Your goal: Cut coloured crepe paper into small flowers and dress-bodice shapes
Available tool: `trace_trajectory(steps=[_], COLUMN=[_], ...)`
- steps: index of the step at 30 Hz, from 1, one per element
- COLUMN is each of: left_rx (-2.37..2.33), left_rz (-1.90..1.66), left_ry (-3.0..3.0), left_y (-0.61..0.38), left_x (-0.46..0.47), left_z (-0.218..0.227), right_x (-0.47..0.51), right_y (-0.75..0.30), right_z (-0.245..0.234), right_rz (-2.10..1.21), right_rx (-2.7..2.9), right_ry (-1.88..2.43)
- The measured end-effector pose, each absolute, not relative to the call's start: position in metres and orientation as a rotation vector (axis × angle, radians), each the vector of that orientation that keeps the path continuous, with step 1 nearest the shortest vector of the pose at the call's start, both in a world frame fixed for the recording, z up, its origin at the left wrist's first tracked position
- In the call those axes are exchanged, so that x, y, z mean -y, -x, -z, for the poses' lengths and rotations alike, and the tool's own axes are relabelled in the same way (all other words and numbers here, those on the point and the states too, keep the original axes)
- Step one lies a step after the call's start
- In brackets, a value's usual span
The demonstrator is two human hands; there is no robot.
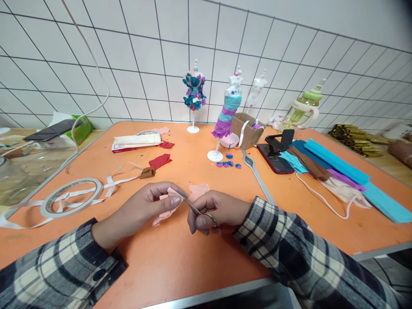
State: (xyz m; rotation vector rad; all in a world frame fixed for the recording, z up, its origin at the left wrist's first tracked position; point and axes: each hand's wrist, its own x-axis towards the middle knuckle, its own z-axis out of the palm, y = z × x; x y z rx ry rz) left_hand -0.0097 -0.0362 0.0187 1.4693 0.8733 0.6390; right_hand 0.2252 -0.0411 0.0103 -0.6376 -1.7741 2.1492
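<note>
My left hand [157, 201] pinches a piece of pink crepe paper [163, 215] between thumb and fingers. In my right hand [210, 210] is a small pair of scissors [195, 210], its blades pointing left at the edge of that paper. Another scrap of pink paper [200, 189] lies on the table just behind the scissors. Farther back stands a small dress form [229, 112] wrapped in light blue and purple crepe paper. Several blue-and-purple cut pieces [227, 164] lie near its white base.
On the left are a roll of white tape [51, 206], a brown roll [147, 172] and red paper [160, 161]. A flower-covered dress form [194, 92] stands behind. To the right are a cardboard box [249, 135], a phone [273, 159], folded crepe papers [336, 161] and a bottle [302, 109].
</note>
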Motion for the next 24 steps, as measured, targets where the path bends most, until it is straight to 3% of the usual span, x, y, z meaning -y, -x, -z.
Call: trace_trajectory(steps=[24], left_rx=[-0.901], left_rz=[-0.662], left_ry=[-1.552], left_y=[0.0048], left_x=[0.0357], left_z=[-0.0201], right_x=[0.0415], right_y=[-0.2202], right_z=[-0.0098], right_rz=[-2.168], right_rx=[1.761], right_ry=[0.659])
